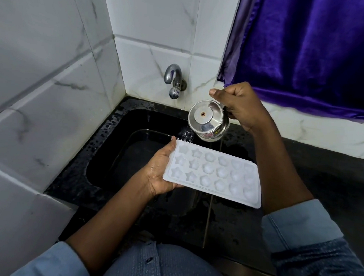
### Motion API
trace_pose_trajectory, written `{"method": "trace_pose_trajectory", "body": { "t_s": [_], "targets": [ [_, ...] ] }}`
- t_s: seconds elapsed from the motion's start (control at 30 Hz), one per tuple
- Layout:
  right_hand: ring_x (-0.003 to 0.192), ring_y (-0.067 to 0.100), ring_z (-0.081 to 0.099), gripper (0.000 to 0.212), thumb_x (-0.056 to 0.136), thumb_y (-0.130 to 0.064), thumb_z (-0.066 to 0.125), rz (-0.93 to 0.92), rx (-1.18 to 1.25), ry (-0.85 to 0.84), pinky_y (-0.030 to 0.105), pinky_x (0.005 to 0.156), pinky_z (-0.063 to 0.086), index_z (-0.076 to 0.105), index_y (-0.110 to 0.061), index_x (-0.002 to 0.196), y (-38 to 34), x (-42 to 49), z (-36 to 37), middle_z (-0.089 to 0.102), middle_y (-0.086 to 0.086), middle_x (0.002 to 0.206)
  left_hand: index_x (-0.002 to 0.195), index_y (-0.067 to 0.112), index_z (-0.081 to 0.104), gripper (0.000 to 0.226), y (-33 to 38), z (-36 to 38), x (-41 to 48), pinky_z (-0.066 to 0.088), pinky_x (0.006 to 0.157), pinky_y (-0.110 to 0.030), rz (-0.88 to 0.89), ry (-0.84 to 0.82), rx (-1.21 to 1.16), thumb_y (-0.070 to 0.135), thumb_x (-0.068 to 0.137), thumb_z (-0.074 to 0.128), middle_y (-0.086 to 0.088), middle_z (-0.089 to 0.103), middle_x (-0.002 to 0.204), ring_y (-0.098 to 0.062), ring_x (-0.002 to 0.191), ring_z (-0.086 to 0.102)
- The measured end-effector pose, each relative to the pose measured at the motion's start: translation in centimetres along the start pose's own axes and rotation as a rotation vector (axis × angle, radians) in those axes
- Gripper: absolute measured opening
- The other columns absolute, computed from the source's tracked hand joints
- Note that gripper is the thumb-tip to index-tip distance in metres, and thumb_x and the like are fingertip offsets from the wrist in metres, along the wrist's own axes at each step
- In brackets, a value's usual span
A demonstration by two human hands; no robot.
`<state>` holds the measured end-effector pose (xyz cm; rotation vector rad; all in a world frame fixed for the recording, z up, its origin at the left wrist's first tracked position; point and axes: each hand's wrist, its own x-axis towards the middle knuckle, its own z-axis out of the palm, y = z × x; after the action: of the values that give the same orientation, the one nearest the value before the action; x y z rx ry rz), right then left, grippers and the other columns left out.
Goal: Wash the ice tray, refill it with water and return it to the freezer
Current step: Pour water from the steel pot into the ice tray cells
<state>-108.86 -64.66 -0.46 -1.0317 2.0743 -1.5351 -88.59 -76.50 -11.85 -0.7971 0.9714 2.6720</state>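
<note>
A white ice tray (214, 174) with star-shaped and round moulds is held level over the black sink (109, 154). My left hand (161, 171) grips its left short edge, thumb on top. My right hand (239, 105) holds a small steel jug (206, 120) by its handle, tilted to the left above the tray's far left corner. A thin stream of water (186, 136) runs from the jug's lip into that corner mould.
A chrome tap (174, 79) juts from the marble-tiled wall behind the sink, with no water running from it. A purple curtain (310, 49) hangs at the right over a tiled ledge. Wet black counter (302, 177) surrounds the sink.
</note>
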Motion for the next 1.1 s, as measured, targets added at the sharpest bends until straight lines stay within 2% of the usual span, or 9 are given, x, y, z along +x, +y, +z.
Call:
{"method": "trace_pose_trajectory", "body": {
  "t_s": [0.07,0.17,0.33,0.53,0.73,1.1],
  "targets": [
    [0.052,0.019,0.019,0.062,0.096,-0.037,0.076,-0.006,0.001,-0.011,0.029,0.051,0.022,0.034,-0.017,0.055,-0.1,-0.2,0.1,0.021,0.008,0.060,0.146,0.008,0.062,0.084,0.0,0.0,0.1,0.050,0.106,-0.062,0.004,0.002,-0.013,0.076,0.102,0.039,-0.022,0.066,0.143,-0.044,0.134,0.062],
    [0.055,0.021,0.017,0.064,0.096,-0.037,0.076,-0.014,0.001,-0.029,0.033,0.054,0.020,0.030,-0.018,0.056,-0.2,-0.4,0.3,0.020,0.010,0.063,0.144,0.009,0.063,0.083,0.1,-0.1,0.2,0.051,0.104,-0.061,0.014,0.006,-0.029,0.075,0.102,0.039,-0.022,0.067,0.142,-0.043,0.131,0.063],
    [0.053,0.020,0.019,0.065,0.097,-0.034,0.076,-0.012,-0.002,-0.056,0.032,0.055,0.023,0.030,-0.019,0.054,-0.5,-0.8,0.6,0.021,0.006,0.061,0.147,0.010,0.062,0.084,0.2,-0.2,0.4,0.048,0.109,-0.061,0.017,-0.001,-0.040,0.076,0.101,0.039,-0.021,0.066,0.144,-0.043,0.135,0.061],
    [0.050,0.018,0.020,0.063,0.100,-0.030,0.073,-0.032,-0.036,-0.071,0.025,0.051,0.028,0.031,-0.018,0.054,-1.2,-0.9,0.7,0.021,0.005,0.060,0.144,0.011,0.064,0.083,0.3,-0.3,0.7,0.050,0.106,-0.060,0.028,0.001,-0.033,0.076,0.101,0.037,-0.020,0.067,0.142,-0.042,0.132,0.063],
    [0.053,0.020,0.019,0.063,0.099,-0.032,0.074,-0.031,-0.043,-0.074,0.028,0.052,0.025,0.031,-0.017,0.055,-1.4,-0.7,0.7,0.022,0.007,0.062,0.141,0.011,0.066,0.082,0.4,-0.3,0.7,0.052,0.103,-0.059,0.039,0.016,-0.026,0.076,0.101,0.037,-0.020,0.068,0.141,-0.041,0.127,0.067],
    [0.049,0.017,0.017,0.063,0.099,-0.031,0.073,-0.029,-0.053,-0.073,0.023,0.048,0.025,0.032,-0.020,0.053,-1.7,-0.6,0.7,0.021,0.004,0.058,0.141,0.011,0.066,0.083,0.8,-0.8,1.3,0.054,0.099,-0.058,0.052,0.039,-0.024,0.076,0.102,0.035,-0.020,0.068,0.141,-0.041,0.125,0.068]
  ]
}}
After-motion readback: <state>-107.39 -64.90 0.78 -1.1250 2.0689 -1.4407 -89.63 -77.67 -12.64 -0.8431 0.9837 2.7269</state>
